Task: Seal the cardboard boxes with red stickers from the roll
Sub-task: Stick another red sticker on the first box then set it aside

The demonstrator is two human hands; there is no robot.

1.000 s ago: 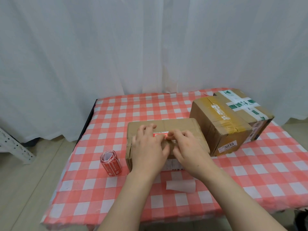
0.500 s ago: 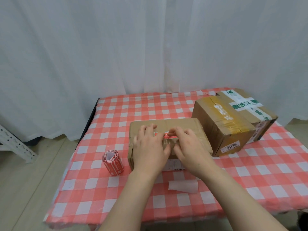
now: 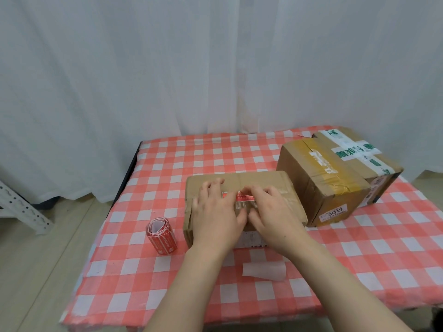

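Observation:
A flat brown cardboard box (image 3: 271, 182) lies at the table's middle. A red sticker (image 3: 241, 196) lies across its top seam. My left hand (image 3: 215, 212) rests flat on the box top with its fingers on the sticker's left end. My right hand (image 3: 273, 212) lies beside it, fingertips pressing the sticker's right part. The red sticker roll (image 3: 161, 237) stands on the cloth left of the box. Two more boxes sit at the right: one with yellow tape (image 3: 321, 185) and one with green and white tape (image 3: 359, 152) behind it.
A curled white piece of backing paper (image 3: 263, 270) lies on the red checked tablecloth (image 3: 191, 152) in front of the box. A white curtain hangs behind the table. A white metal frame (image 3: 21, 209) stands on the floor at the left.
Both hands have stayed on the box top; the fingers have shifted slightly along the red sticker, pressing it flatter. The boxes and roll have not moved.

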